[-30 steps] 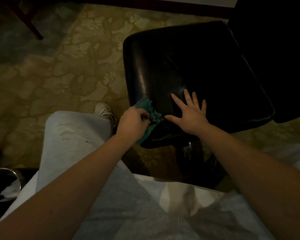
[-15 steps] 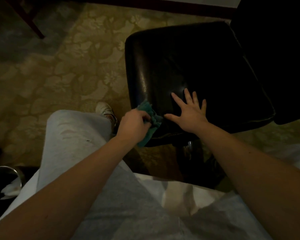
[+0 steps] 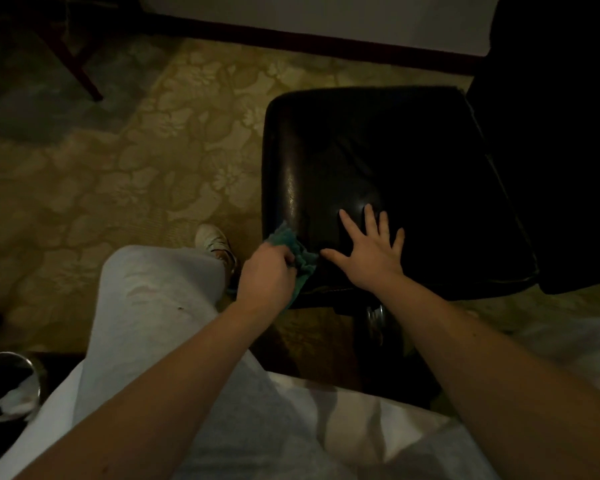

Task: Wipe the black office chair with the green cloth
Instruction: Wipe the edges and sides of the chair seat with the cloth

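Observation:
The black office chair's glossy seat [image 3: 413, 161] fills the right half of the head view, its backrest a dark mass at the far right. My left hand [image 3: 265, 277] is closed on the bunched green cloth [image 3: 297, 252] and presses it against the seat's near left corner. My right hand [image 3: 371, 252] lies flat on the seat beside the cloth, fingers spread, holding nothing. The chair's base below the seat is mostly lost in shadow.
Patterned beige carpet [image 3: 136, 174] covers the floor to the left. My leg in light grey trousers [image 3: 153, 299] and a white shoe [image 3: 215, 240] are beside the chair. A metal bin [image 3: 7, 386] sits at the lower left, a dark wooden furniture leg [image 3: 73, 67] at the upper left.
My left hand has slid the cloth slightly left along the seat's near corner. My right hand has stayed flat in place.

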Demonstrator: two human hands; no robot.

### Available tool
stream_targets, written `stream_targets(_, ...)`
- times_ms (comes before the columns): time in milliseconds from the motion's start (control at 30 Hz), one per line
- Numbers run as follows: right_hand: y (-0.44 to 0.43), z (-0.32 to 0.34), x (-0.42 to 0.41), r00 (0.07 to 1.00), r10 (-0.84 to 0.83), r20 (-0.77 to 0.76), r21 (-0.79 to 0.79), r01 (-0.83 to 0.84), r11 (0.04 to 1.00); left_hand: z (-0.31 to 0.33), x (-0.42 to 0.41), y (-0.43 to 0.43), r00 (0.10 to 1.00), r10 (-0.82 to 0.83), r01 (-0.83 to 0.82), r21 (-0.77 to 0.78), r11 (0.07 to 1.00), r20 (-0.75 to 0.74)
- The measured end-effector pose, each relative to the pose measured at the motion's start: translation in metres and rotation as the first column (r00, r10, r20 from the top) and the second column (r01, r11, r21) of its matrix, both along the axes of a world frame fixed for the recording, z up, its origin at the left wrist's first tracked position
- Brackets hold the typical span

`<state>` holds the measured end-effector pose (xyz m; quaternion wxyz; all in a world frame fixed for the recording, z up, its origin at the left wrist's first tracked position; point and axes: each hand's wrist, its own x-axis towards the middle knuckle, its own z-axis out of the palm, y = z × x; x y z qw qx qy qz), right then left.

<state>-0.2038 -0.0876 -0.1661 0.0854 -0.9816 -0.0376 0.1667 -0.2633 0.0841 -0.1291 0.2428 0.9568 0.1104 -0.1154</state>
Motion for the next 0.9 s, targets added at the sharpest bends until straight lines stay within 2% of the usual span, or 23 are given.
stream_targets(167,0.006,-0.003,0.0,0.999,-0.031,0.019,-0.041,0.032,0.999,0.0,-0.003,0.008,0.996,-0.039,0.037,-0.029,0.999,-0.075)
stream_targets(300,0.007,-0.002,0.003,1.0,-0.023,-0.001,-0.024,0.023,0.999,0.001,0.017,0.024,0.999,-0.021,0.02,-0.016,1.0,-0.042)
stream_targets(500,-0.022,0.014,0.009,0.988,0.116,-0.106,0.074,-0.108,0.991,-0.007,0.014,0.024,0.999,0.034,-0.034,-0.016,0.999,0.002)
stream_targets(633,-0.039,0.014,0.006,0.977,0.207,-0.058,0.007,-0.207,0.978,-0.013,0.003,0.017,0.995,0.087,-0.091,-0.089,0.992,-0.041)
stream_targets(900,-0.042,0.012,0.004,0.979,0.188,-0.074,-0.107,-0.196,0.975,-0.012,-0.02,-0.007,0.998,0.028,-0.034,-0.119,0.992,-0.054)
